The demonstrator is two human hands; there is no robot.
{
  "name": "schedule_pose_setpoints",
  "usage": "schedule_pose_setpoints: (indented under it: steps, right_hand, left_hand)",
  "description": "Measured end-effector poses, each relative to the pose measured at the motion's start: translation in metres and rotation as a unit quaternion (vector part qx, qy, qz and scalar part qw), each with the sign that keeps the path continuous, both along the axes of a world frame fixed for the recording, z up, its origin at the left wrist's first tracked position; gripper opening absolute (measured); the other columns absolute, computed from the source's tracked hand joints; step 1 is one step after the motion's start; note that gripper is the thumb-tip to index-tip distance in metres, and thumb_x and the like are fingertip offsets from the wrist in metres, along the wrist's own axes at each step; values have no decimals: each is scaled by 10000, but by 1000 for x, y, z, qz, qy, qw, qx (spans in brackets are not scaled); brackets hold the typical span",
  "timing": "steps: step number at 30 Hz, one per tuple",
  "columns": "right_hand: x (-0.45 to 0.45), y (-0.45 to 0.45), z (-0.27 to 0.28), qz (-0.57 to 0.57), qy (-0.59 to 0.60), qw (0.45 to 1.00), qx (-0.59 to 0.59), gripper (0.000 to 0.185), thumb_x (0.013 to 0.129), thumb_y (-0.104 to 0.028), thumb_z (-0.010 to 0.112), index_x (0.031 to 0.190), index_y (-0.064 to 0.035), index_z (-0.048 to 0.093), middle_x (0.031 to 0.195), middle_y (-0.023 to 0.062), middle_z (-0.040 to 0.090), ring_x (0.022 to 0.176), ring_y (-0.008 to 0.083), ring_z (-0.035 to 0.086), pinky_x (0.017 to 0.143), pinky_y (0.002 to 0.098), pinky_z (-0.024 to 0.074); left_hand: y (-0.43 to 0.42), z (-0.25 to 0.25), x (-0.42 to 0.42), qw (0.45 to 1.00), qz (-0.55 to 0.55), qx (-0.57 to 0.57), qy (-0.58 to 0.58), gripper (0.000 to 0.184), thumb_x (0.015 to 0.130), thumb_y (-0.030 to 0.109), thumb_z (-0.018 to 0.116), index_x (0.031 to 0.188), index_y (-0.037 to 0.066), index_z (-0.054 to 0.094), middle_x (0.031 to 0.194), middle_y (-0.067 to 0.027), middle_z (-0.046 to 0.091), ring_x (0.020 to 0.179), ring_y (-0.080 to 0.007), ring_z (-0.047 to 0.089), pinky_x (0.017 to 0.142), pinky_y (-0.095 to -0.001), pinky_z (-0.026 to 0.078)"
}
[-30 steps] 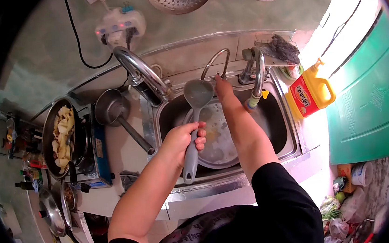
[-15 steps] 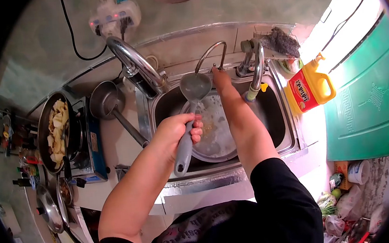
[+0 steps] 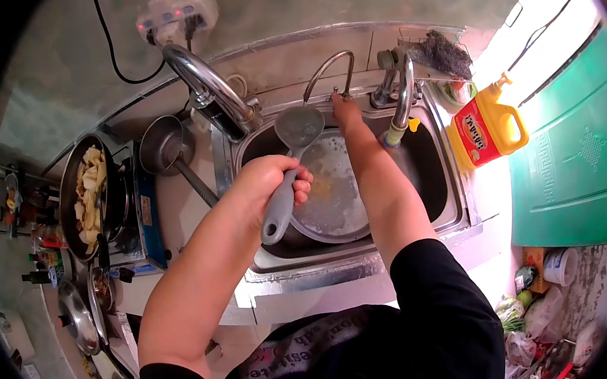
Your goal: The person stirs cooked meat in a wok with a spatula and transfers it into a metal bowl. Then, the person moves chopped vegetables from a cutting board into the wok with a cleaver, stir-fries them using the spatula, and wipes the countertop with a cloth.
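Note:
My left hand [image 3: 284,180] is wrapped around the grey handle of a ladle [image 3: 300,128], over the left part of the sink [image 3: 459,207]. The ladle's bowl is under the spout of a thin curved faucet [image 3: 326,61] and looks wet, with liquid in it. At the base of that faucet, my right hand [image 3: 345,109] reaches its small handle with the fingers closed on it; they are partly hidden. Below both arms, a large round metal pan [image 3: 350,218] with cloudy, foamy water sits in the sink.
Two larger faucets [image 3: 210,89] [image 3: 405,92] flank the thin one. Left are a saucepan [image 3: 164,146] and a frying pan of sliced food [image 3: 88,195] on a stove [image 3: 148,204]. A yellow jug [image 3: 487,124] stands right of the sink, beside a green panel [image 3: 571,164].
My left hand and the ladle have shifted slightly left, and the handle's end has moved up in view. My right hand stays at the thin faucet's handle.

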State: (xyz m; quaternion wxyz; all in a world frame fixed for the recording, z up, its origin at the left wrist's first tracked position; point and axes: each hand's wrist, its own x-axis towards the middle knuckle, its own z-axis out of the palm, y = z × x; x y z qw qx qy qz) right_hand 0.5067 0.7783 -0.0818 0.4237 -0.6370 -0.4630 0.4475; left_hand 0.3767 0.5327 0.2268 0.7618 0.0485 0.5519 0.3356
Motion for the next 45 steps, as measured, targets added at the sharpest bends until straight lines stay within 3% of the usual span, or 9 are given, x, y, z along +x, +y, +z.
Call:
schedule_pose_setpoints:
  steps: [10,19,22,25,27,33,38,40,45]
  right_hand:
    - [-1,-8,14,-6,-40,999,9,390,785,-380,543,795,9,563,586,48,510,506,137,476,478,282,381]
    - [-7,-1,-5,-27,8,999,25,348,799,-348,530,776,-2,561,594,37,509,505,129,472,471,271,389]
    - [-7,-6,-7,-33,62,996,49,295,807,-313,517,747,-26,553,600,27,503,496,122,460,455,266,376]
    - [-2,-29,8,42,103,981,159,279,822,-319,477,730,-65,545,605,15,501,509,114,451,453,255,353]
    - [1,-62,58,60,272,960,21,266,838,-346,436,783,-110,545,633,-11,508,548,95,441,471,235,319]
    - [3,-73,64,89,257,962,-23,262,848,-366,410,984,-182,537,690,-57,511,591,52,418,501,221,289]
    - [9,-62,43,78,198,976,-54,335,823,-429,434,1015,-169,524,693,-22,516,577,61,419,484,257,316]
    - [6,-83,64,-5,201,974,-109,383,804,-454,453,1029,-147,500,687,-6,520,565,69,430,479,260,325]
    - [22,-128,45,76,136,984,-86,343,820,-405,443,1002,-122,507,701,-9,523,578,73,457,492,239,335]
  left_hand:
    - [6,0,0,1000,-6,16,23,168,836,107,377,780,-38,440,682,-105,493,493,-133,470,424,-244,426]
    - [8,1,-1,1000,-3,10,11,159,841,110,376,772,-24,429,682,-98,491,491,-123,466,412,-233,425]
    - [8,1,-2,1000,-5,8,13,153,842,109,375,778,-20,424,683,-96,487,491,-119,462,414,-230,421]
    - [5,-2,-3,1000,-1,4,-5,139,844,106,374,800,-19,415,692,-92,477,493,-114,449,417,-228,412]
    - [-1,-1,-3,1000,0,10,-19,123,845,104,377,842,-16,401,710,-85,461,500,-107,427,418,-219,397]
    - [-34,4,-11,999,-6,10,-42,132,845,130,400,881,4,414,713,-57,466,514,-90,424,421,-198,382]
    - [-73,20,-20,1000,14,-13,-16,233,882,175,365,1046,14,403,690,-29,426,475,-63,357,375,-170,294]
    - [-90,23,-33,998,47,-10,-36,243,882,172,363,1054,4,398,693,-32,424,473,-63,351,382,-169,279]
    - [-127,48,-77,992,111,-4,-54,270,878,160,368,1078,-21,385,696,-28,401,449,-56,328,359,-171,257]
